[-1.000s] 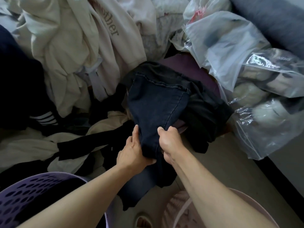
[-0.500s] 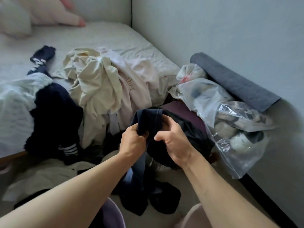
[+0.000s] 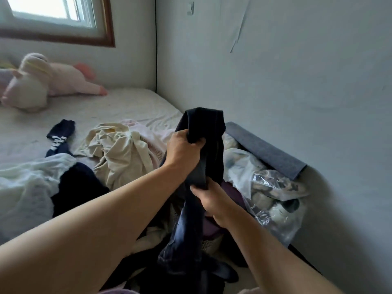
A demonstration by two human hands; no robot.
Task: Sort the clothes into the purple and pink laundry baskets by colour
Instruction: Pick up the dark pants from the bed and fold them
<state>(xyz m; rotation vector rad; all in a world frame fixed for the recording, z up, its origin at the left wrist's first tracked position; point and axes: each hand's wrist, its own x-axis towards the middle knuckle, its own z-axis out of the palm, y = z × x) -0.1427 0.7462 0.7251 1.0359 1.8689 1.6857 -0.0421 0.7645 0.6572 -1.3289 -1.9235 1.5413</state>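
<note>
Dark navy jeans [image 3: 206,132] hang lifted in front of me, their legs trailing down to the floor. My left hand [image 3: 182,148] grips the jeans high up near the folded top. My right hand [image 3: 212,200] grips the fabric lower down. Behind them, on the bed edge, lie a cream garment pile [image 3: 121,151], a pale pink top [image 3: 146,132] and dark clothes [image 3: 78,185]. A sliver of the purple basket [image 3: 118,291] and of the pink basket [image 3: 248,291] shows at the bottom edge.
A white sheer cloth [image 3: 27,187] and a navy sock [image 3: 60,134] lie on the bed [image 3: 131,107]; a pink plush toy [image 3: 44,81] rests near the window. Clear plastic bags [image 3: 273,194] and a rolled grey mat [image 3: 265,149] sit against the right wall.
Both hands have raised the dark jeans up off the pile, the left hand climbing above the right. My view has tilted up, so the baskets have dropped almost out of sight.
</note>
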